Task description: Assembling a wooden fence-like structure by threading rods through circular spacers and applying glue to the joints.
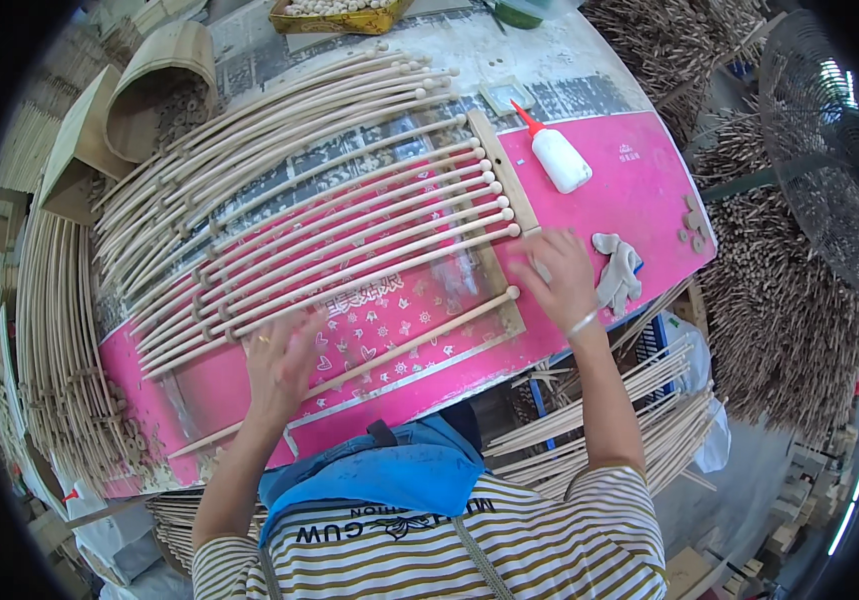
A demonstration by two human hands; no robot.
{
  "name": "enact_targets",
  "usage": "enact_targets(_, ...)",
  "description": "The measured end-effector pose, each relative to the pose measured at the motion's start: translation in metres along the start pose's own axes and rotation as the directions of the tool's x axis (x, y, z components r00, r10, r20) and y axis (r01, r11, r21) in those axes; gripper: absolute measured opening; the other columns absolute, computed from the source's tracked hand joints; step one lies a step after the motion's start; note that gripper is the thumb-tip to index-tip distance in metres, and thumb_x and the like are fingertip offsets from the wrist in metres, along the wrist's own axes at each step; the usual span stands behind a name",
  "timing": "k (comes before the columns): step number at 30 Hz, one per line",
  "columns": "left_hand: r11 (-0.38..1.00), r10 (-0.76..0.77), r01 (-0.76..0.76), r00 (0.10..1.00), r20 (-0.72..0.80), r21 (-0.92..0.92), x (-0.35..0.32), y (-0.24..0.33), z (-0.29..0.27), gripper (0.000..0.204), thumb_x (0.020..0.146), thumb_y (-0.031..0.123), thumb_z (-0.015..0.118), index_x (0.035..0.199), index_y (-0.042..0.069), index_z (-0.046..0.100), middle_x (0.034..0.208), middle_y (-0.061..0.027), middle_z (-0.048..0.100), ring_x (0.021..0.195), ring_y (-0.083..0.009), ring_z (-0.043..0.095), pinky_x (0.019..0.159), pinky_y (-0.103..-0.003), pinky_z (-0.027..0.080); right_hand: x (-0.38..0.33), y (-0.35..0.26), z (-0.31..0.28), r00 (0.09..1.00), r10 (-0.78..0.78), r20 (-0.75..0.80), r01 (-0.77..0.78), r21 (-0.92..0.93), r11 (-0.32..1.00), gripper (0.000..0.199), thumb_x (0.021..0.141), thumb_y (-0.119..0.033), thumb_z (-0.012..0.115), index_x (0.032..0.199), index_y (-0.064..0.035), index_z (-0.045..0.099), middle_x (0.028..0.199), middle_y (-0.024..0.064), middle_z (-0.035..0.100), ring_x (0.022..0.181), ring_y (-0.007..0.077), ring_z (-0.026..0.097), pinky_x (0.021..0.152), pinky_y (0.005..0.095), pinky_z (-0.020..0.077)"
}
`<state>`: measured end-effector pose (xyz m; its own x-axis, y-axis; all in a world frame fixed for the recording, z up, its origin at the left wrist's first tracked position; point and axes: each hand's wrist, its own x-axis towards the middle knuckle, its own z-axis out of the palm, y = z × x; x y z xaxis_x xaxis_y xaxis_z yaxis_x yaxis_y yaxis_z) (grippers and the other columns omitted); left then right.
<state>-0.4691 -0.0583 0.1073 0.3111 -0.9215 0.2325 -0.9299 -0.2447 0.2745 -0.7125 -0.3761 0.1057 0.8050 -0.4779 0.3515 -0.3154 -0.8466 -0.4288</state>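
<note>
Pale wooden sticks with ball ends (504, 214) lie in a row on the pink-covered table, balls along a wooden strip (504, 172). Small wooden rings (212, 334) sit on these sticks toward their left ends. My left hand (279, 362) is beside the nearest stick of the row; its fingers are smeared by motion. Just below the row's ball ends is my right hand (561, 280), fingers bent and apart, with nothing visible in them. One ball-ended stick (419, 338), without a visible ring, lies separately near the front edge, partly behind my left forearm.
Farther back lie more ball-ended sticks (299, 100) and a wooden tub (174, 90) of rings. On the right are a white glue bottle (561, 160) with red tip, a glove (617, 272) and loose rings (694, 220). A black fan (829, 150) stands beyond the table.
</note>
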Motion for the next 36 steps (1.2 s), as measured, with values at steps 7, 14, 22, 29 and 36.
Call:
enact_targets(7, 0.996, 0.032, -0.011, 0.969, 0.245, -0.089, -0.047, 0.014, -0.007, 0.047, 0.082, 0.017, 0.070, 0.128, 0.018, 0.065, 0.100, -0.0060, 0.058, 0.090, -0.0239, 0.057, 0.078, -0.039, 0.047, -0.038, -0.020, 0.009, 0.991, -0.019, 0.135, 0.014, 0.038, 0.999, 0.016, 0.077, -0.017, 0.074, 0.092, -0.0117, 0.068, 0.095, 0.0037, 0.058, 0.093, 0.0248, 0.056, 0.078, 0.0382, 0.0439)
enact_targets(14, 1.000, -0.001, 0.001, 0.999, 0.038, -0.003, -0.016, -0.004, 0.009, 0.050, 0.077, 0.002, 0.063, 0.125, 0.014, 0.066, 0.095, -0.0075, 0.057, 0.086, -0.0260, 0.057, 0.075, -0.038, 0.048, 0.001, -0.002, 0.033, 0.999, -0.033, -0.030, 0.033, 0.009, 0.999, 0.012, 0.078, -0.013, 0.073, 0.085, -0.0088, 0.065, 0.092, 0.0069, 0.058, 0.091, 0.0275, 0.057, 0.078, 0.0406, 0.0463)
enact_targets(22, 1.000, -0.025, 0.025, 0.997, -0.073, 0.005, 0.016, 0.000, 0.002, 0.048, 0.080, 0.009, 0.070, 0.128, 0.011, 0.065, 0.104, -0.0081, 0.059, 0.095, -0.0269, 0.058, 0.083, -0.040, 0.047, 0.018, 0.009, 0.024, 0.990, 0.050, -0.133, -0.045, 0.039, 0.998, 0.015, 0.078, -0.008, 0.073, 0.091, -0.0071, 0.067, 0.093, 0.0086, 0.061, 0.089, 0.0293, 0.058, 0.078, 0.0404, 0.0458)
enact_targets(29, 0.998, -0.039, 0.051, 0.969, -0.243, 0.044, 0.133, -0.063, 0.018, 0.050, 0.090, 0.012, 0.063, 0.139, 0.011, 0.053, 0.137, -0.0116, 0.054, 0.122, -0.0312, 0.053, 0.101, -0.042, 0.042, 0.039, 0.024, 0.008, 0.908, 0.236, -0.347, -0.202, 0.132, 0.970, 0.018, 0.085, -0.005, 0.066, 0.103, -0.0036, 0.067, 0.098, 0.0114, 0.062, 0.095, 0.0290, 0.060, 0.085, 0.0388, 0.0473)
enact_targets(36, 0.969, 0.000, 0.052, 0.977, -0.211, 0.240, 0.192, -0.106, 0.039, 0.043, 0.084, 0.004, 0.062, 0.126, 0.011, 0.060, 0.121, -0.0061, 0.060, 0.111, -0.0265, 0.058, 0.095, -0.040, 0.045, 0.039, 0.015, 0.020, 0.932, 0.248, -0.266, -0.189, 0.229, 0.955, 0.018, 0.088, 0.000, 0.063, 0.105, -0.0007, 0.067, 0.100, 0.0102, 0.061, 0.084, 0.0203, 0.061, 0.075, 0.0306, 0.0497)
